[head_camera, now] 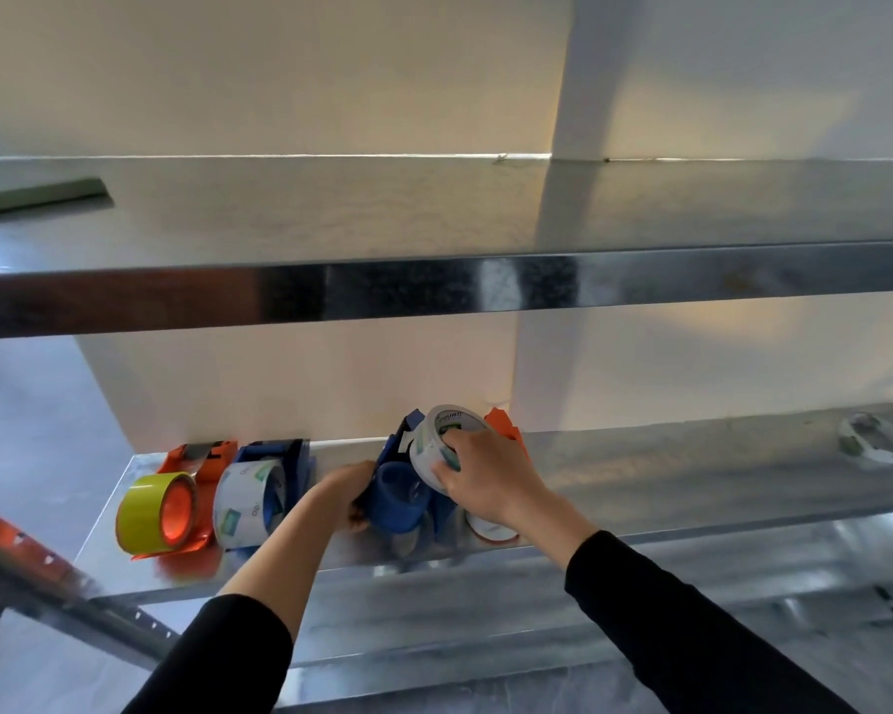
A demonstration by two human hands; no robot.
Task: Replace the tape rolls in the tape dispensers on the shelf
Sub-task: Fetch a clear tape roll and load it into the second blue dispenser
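Pale wall [279, 69] backs two shiny sheet-metal shelves: an upper shelf [434, 286] and a lower shelf [692, 481] that carries the tape things. Four dispensers stand along the lower one, two orange and two blue. From the left come an orange dispenser [205, 458] loaded with a glossy yellow roll [145, 512], a loaded blue dispenser [284, 456] with a clear printed roll [243, 502], a bare blue dispenser [398, 499] with a round plastic hub, and a far orange dispenser [503, 427], mostly hidden behind the right hand.

The left hand [346, 489] curls round the bare blue dispenser's side. The right hand [485, 481] clasps a white roll [439, 440] with green print, tilted just above that hub; whether they touch I cannot tell.

One more roll [488, 530] lies under the right wrist, half covered. Far right sit blurred rolls [869, 445], perhaps two, one cut by the frame edge. A perforated orange post [22, 548] crosses the lower left corner.
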